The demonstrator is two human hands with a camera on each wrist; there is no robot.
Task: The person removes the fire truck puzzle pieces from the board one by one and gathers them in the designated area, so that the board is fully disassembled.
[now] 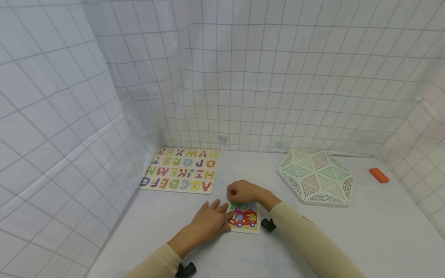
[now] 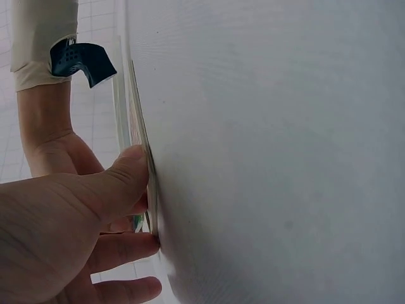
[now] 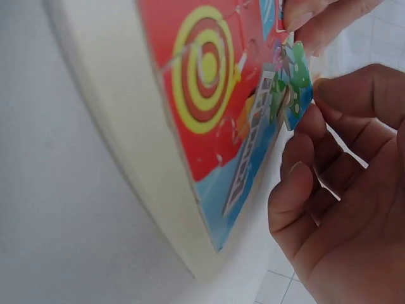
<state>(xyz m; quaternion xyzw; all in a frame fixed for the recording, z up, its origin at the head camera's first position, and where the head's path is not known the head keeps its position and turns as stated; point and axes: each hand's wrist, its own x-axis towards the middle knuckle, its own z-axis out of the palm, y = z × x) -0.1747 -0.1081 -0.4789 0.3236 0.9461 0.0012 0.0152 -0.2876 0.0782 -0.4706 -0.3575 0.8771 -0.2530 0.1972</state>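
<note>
The right hand (image 1: 242,192) pinches a green-tree jigsaw piece (image 3: 297,79), tilted at the edge of the fire-truck puzzle (image 1: 247,221); the left hand (image 1: 210,221), spread, touches this puzzle; only the right wrist view shows the pinch clearly

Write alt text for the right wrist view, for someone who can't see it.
The right hand pinches a small blue-and-green puzzle piece, tilted at the far side of a puzzle board that pictures a red vehicle with yellow rings and a pale ladder. Fingers of the left hand show beside the board at the top right.
</note>
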